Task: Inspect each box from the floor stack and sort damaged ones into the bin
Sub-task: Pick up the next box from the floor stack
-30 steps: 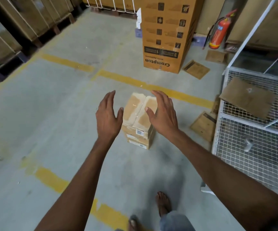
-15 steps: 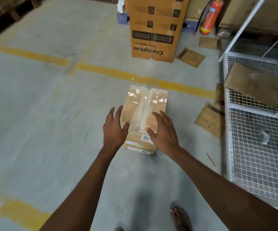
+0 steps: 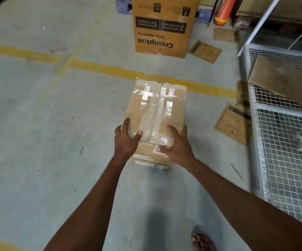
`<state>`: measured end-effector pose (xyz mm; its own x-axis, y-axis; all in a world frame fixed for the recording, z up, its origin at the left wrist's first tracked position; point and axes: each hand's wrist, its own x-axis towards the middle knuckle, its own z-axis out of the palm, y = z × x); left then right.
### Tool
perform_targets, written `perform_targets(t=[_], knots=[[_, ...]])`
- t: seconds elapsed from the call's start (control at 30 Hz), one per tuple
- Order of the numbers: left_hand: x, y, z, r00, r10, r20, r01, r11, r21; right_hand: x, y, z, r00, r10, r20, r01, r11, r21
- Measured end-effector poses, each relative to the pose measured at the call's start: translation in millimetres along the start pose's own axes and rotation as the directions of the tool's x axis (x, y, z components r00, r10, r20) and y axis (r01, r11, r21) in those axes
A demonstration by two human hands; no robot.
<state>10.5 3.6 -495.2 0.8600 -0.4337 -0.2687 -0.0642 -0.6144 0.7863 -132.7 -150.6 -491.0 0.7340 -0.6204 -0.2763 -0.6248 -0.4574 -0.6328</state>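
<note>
Both hands, laid flat on the box lid half a second earlier, now curl around the near corners of the top box. The left hand grips the near-left corner, thumb on the top face. The right hand grips the near-right corner, thumb on the near face. The box is rectangular brown cardboard, its centre seam sealed with glossy, wrinkled clear tape. It sits atop the stack of labelled cartons on the smooth grey concrete floor. The bin, a white wire-mesh cage, stands to the right, apart from the stack, and holds a flat cardboard sheet.
</note>
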Motion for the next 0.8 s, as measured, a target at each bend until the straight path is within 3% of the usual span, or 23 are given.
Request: perform_targets(t=[0.2,0.37,0.5,0.8], knots=[[-12.3,14.3,-5.9,0.999,0.046,-0.025,-0.045,0.999,0.013,-1.1,-7.7,-8.6,0.992,-0.017,-0.127,0.03,0.994,0.101],[-49.4,56.7,-31.7,0.993,0.053,-0.11,-0.051,0.998,0.024,-30.3,-32.8,-65.4,0.978,-0.083,-0.191,0.11,0.985,0.136],[-93.8,125.5,-67.4,0.976,0.124,-0.179,-0.143,0.985,-0.098,-71.0,-76.7,-136.7,0.963,-0.12,-0.239,0.16,0.975,0.156],[-237.2,297.1,-161.7,0.927,0.263,-0.267,-0.303,0.945,-0.121,-217.0,-176.8,-297.6,0.92,-0.149,-0.363,0.267,0.915,0.301]])
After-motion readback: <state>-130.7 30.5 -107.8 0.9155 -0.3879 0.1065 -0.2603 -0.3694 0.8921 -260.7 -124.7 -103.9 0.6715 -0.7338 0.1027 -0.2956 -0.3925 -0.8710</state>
